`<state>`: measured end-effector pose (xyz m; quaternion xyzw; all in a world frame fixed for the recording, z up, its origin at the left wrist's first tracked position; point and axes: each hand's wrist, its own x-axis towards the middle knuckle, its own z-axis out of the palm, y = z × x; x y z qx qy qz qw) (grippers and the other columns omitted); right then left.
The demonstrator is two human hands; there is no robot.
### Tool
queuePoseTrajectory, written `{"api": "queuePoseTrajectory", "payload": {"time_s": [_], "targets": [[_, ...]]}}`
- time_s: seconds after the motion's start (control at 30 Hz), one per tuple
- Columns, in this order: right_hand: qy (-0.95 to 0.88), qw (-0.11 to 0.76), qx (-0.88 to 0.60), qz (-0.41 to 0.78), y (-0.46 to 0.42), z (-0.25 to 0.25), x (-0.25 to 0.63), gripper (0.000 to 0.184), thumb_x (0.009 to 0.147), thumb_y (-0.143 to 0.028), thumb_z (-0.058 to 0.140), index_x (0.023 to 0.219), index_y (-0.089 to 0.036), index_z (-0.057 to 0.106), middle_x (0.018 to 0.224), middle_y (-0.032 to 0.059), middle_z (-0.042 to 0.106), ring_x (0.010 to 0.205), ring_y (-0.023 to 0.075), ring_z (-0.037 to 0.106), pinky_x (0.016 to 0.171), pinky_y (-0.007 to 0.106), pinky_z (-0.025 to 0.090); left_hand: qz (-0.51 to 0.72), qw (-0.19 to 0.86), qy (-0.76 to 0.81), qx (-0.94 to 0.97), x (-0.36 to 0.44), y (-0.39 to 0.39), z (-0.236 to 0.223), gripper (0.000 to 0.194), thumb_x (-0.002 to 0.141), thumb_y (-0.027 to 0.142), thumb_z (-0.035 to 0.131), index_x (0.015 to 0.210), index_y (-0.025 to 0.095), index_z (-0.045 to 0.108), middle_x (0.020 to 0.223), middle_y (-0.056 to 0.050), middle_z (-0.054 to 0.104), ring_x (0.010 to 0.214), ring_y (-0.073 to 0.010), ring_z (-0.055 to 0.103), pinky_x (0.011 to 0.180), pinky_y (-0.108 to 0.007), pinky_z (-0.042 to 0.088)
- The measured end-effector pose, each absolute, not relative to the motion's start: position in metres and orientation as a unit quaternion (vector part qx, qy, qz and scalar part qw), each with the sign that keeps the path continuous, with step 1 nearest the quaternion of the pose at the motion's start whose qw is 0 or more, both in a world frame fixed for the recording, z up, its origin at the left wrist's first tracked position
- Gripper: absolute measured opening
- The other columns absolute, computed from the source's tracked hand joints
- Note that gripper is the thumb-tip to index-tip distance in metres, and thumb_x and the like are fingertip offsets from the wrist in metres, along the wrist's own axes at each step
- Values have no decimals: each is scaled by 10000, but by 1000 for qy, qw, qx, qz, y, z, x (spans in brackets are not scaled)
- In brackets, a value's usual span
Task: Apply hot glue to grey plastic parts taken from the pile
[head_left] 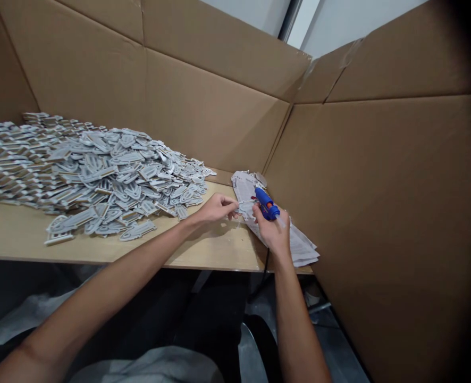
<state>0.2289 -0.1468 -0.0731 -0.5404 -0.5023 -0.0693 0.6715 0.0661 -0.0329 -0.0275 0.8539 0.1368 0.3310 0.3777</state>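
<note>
My right hand [273, 230] is closed round a blue glue gun [266, 204] with an orange trigger, its nozzle pointing left. My left hand [216, 207] pinches a small grey-white flat piece [244, 202] right at the nozzle tip. Both hands hover over a stack of printed white sheets [299, 246] at the right end of the wooden tabletop [203, 250]. A black cord [266, 261] drops from the gun over the table's front edge.
A big heap of grey-white flat cut-out pieces [111, 175] covers the table's left and middle, with neat stacks [8, 159] at far left. Cardboard walls [379, 202] close in the back and right. Below the table are dark floor and pale fabric.
</note>
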Motion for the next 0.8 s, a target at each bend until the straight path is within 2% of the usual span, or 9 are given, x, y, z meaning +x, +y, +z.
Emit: {"api": "queuePoseTrajectory", "payload": {"time_s": [0.1,0.43,0.53,0.67,0.8], "targets": [[-512,658,-545,-91,-146,-73,230,358,864,-480,684,1019,-167,765,807,59,728,672,200,604,659,305,462,334,368,139,857,64,-35,-25,348,859,412,611,687,129,715,655,-32,687,604,-93,584,571,-188,406],[-515,627,-567,-141,-144,-76,230,313,872,-462,677,1015,-192,746,829,63,734,700,225,616,708,318,443,321,356,127,868,61,-44,-24,374,881,420,602,669,126,692,619,-17,643,533,-66,492,536,-185,358],[-521,612,-568,-180,-145,-77,230,284,894,-478,646,947,-204,699,784,54,694,681,226,579,693,318,419,310,353,102,877,62,-40,-26,374,897,436,596,700,134,693,643,-16,649,565,-71,511,555,-184,361],[-516,607,-558,-231,-145,-78,230,292,916,-500,613,913,-207,611,847,74,663,740,236,557,715,323,413,309,371,91,871,60,-40,-24,365,903,456,601,749,137,689,679,-18,660,612,-81,550,598,-190,393],[-515,622,-559,-187,-147,-77,226,323,925,-534,608,936,-213,589,778,34,638,655,206,530,651,300,385,299,413,102,854,58,-46,-19,384,907,493,596,761,141,645,659,-20,648,599,-93,578,589,-201,406]]}}
